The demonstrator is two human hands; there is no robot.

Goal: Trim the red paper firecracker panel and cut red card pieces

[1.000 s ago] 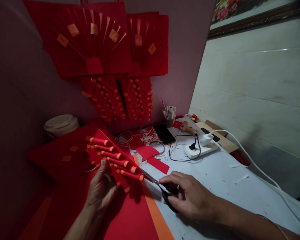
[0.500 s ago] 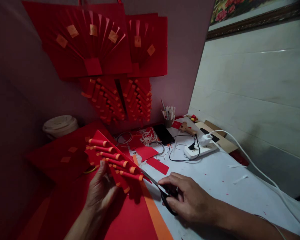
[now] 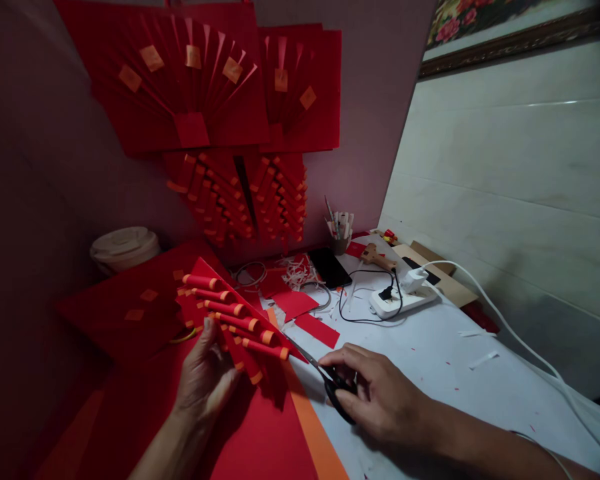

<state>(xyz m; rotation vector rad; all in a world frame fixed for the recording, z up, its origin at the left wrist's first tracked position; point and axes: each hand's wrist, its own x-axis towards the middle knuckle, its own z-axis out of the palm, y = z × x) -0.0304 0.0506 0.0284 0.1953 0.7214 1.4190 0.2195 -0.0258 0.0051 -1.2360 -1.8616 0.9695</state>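
Red paper firecracker ornament: held up over the desk's front-left part, pinched in the left hand. Scissors: gripped by the right hand, blade tips set at the ornament's lower right edge. Handles largely hidden by the closed fingers; blade gap cannot be made out.

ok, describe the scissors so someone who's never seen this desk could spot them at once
Start at the white table, at its near left edge beside the orange paper strip. The scissors lie under the right hand, black handles in its fingers, thin metal blades pointing left toward the red paper rolls held by the left hand. Nothing else nearby is metal.
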